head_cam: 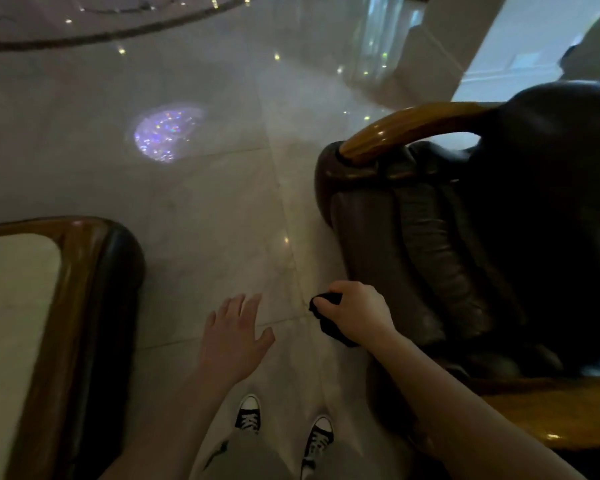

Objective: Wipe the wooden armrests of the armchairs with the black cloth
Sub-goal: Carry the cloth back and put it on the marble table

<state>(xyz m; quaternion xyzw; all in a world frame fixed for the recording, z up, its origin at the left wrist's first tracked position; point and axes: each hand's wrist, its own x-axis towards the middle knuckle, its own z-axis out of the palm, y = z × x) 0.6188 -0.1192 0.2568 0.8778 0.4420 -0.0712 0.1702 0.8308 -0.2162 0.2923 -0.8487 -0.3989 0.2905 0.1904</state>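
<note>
Hands over the marble floor [205,209], between a table [80,306] and a leather armchair [447,237].
Right hand [357,313] is closed around the bunched black cloth [321,315], just beside the armchair's seat front; left hand [234,336] is spread flat, holding nothing. One wooden armrest [409,128] curves above, another [548,417] lies by the right forearm.

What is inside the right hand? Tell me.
The right hand is closed around the black cloth; bunched folds poke out past the fingers and below the palm. The rest of the cloth is covered by the fist, so its full size cannot be seen.
</note>
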